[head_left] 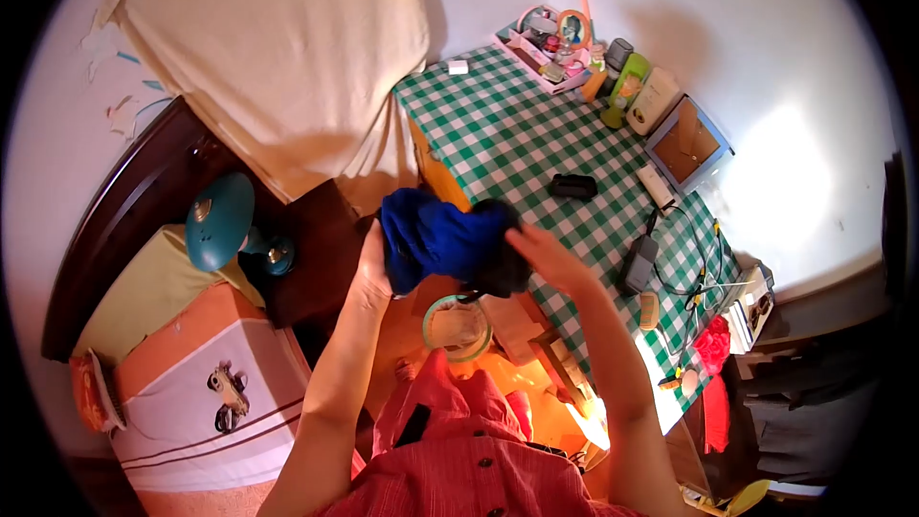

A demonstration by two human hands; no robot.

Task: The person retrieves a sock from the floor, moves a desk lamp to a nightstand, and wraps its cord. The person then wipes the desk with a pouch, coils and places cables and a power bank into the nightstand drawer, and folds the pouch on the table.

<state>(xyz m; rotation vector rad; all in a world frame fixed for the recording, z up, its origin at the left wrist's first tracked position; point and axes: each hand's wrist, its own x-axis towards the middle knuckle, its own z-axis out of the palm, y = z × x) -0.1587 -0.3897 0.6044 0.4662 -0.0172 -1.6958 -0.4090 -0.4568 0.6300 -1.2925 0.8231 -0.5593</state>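
A bundle of blue and black cloth (436, 235) hangs in mid-air between my two hands, in front of the red clothing I wear. My left hand (374, 263) grips its left edge, fingers mostly behind the fabric. At the black right end, my right hand (546, 254) holds the cloth, its fingertips partly hidden by it. Below the bundle a round container with a pale green rim (458, 328) stands on the floor.
To the right is a table with a green checked cloth (498, 124), bearing a black case (574, 186), a framed picture (686, 146), a pink tray (525, 53) and cables. A teal lamp (220, 222) and a bed (206, 402) are at left.
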